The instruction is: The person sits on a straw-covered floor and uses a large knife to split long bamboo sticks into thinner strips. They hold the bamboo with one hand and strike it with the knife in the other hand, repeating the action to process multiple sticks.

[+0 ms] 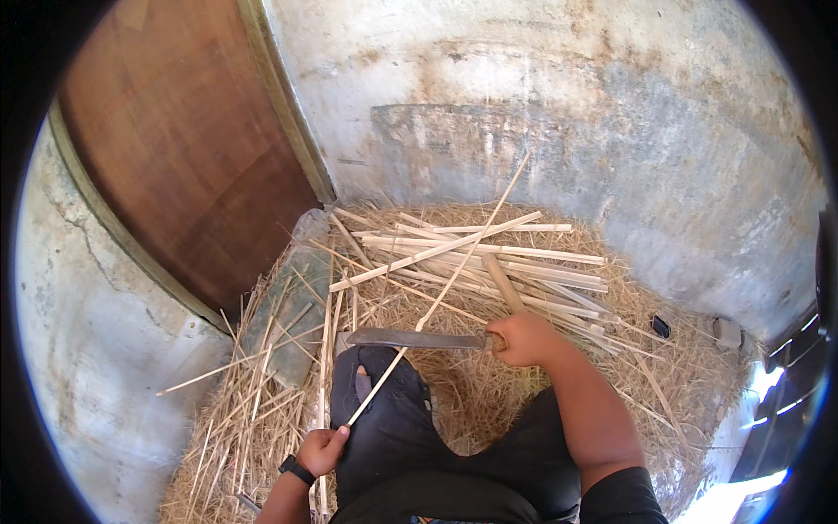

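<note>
My left hand (323, 451), with a black band at its wrist, is closed on the lower end of a long, thin bamboo strip (458, 264). The strip slants up and away to the right, over my left knee, toward the wall. My right hand (521, 339) grips the handle of a machete (410, 339), whose dark blade points left. That blade crosses the strip just beyond my left knee and seems to touch it. Just past my right hand lies a thick wooden stick (501, 281), its near end hidden by the hand.
A pile of wider pale bamboo slats (515, 264) lies ahead on straw-like shavings (471, 393). Thin strips (253, 410) are heaped at the left. A stained wall (559, 113) and brown door (188, 131) stand beyond. A small black object (661, 327) lies at the right.
</note>
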### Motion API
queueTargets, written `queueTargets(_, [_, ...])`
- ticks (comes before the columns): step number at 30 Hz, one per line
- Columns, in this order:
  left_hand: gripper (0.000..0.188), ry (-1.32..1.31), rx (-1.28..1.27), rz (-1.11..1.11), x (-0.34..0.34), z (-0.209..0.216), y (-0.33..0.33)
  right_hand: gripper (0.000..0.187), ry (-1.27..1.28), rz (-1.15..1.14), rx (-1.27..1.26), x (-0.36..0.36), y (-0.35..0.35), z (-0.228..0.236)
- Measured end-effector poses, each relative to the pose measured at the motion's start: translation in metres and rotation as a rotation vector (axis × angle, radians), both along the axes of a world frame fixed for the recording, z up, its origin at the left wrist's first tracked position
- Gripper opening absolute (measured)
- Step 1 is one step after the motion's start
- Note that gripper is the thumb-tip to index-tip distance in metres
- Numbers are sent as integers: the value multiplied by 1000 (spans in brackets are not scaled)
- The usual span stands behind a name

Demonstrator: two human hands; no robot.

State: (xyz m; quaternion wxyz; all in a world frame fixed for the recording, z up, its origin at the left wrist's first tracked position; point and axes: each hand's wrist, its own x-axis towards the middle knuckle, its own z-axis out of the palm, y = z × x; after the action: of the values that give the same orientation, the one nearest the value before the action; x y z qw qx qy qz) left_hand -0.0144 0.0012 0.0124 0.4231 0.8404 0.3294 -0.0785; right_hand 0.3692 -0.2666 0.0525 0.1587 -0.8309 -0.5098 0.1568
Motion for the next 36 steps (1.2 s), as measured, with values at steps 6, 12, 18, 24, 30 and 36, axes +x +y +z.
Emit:
queueTargets(6, [70,7,31,-14,1,4,-1,37,107,-238,-5,13,-10,11])
queueTargets(12, [69,-23,40,-18,2,1,-2,37,77,-289,83,21,-20,3])
queueTargets(18, [68,-5,46,-22,-2,0,-1,39,39,-103,-30,3,-8,14])
queueTargets(24, [67,-53,92,-12,6,14,-13,43,80,-376,136,42,-25,-8])
queueTargets(30, [67,-36,96,-7,0,0,-7,35,85,-149,36,17,-13,-4])
queueTargets(36, [68,-46,86,-6,1,0,-6,36,119,-97,-1,9,-9,10])
